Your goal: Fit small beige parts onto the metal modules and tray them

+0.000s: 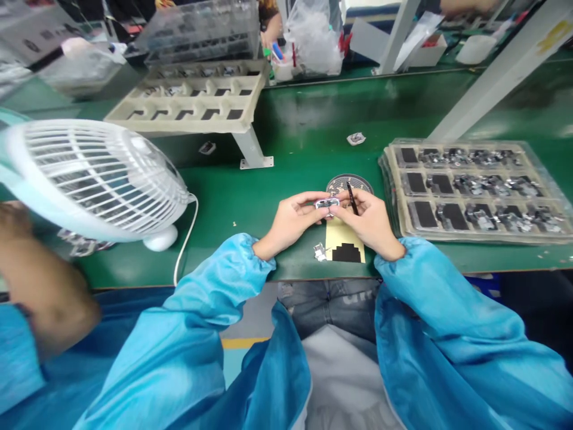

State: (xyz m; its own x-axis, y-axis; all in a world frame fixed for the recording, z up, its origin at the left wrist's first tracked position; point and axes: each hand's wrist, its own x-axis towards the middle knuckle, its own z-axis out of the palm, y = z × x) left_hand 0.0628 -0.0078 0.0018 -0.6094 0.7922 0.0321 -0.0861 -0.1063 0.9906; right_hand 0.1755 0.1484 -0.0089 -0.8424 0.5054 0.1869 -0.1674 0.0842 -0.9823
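Note:
My left hand [293, 222] pinches a small shiny metal part [326, 203] from the left, just above the green bench. My right hand [369, 224] meets it from the right, touching the same part and gripping a thin black tool [352, 199] like tweezers. Below the hands lies a yellow backing sheet [342, 242] with black stickers on its lower half. A second small metal part [319, 252] rests just left of that sheet. A round dark pad [350, 182] sits behind the hands.
A tray [398, 197] of several metal parts and black pads lies to the right. A white desk fan [94, 176] stands at left, its cord [185, 239] trailing to the bench edge. A raised beige slotted tray [192, 98] is behind. Another person's arm [40, 280] shows at far left.

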